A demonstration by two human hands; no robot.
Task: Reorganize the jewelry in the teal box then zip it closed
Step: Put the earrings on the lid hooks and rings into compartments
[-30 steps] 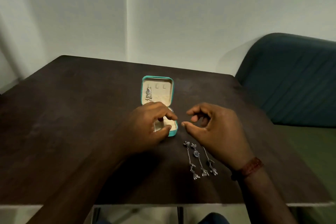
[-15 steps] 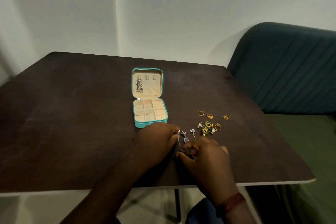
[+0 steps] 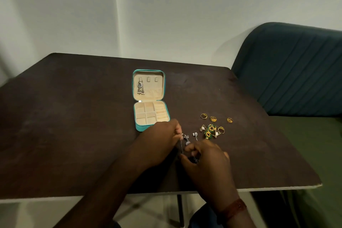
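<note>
Near the front edge of the dark brown wooden table (image 3: 74,135), the two hands meet over some thin silver dangly earrings (image 3: 187,139). The left hand (image 3: 159,142) pinches the top of one long silver earring with narrow fingers. The right hand (image 3: 207,161) is curled, with its fingertips close together around the bottom end of the silver pieces; I cannot tell how many it holds. The long silver earring runs from far to near, top end away from the person.

Just beside the left hand sits the small square teal zip-up jewelry box (image 3: 150,127). It lies open, lid flat on the table on the far side. Its long way, lid and base together, runs from far to near, and the cream inside faces up. One silver earring (image 3: 140,88) hangs on the left hook in the lid. The little cream pockets in the base look empty.

To the right of the hands is a small pile of green and gold earrings (image 3: 210,131), with three gold rings (image 3: 213,119) a bit farther back.

What could go wrong: the thin earrings lie close together, so lifting one may snag another and drag it along. A small piece could also slip from the pinch and roll off the near edge.
</note>
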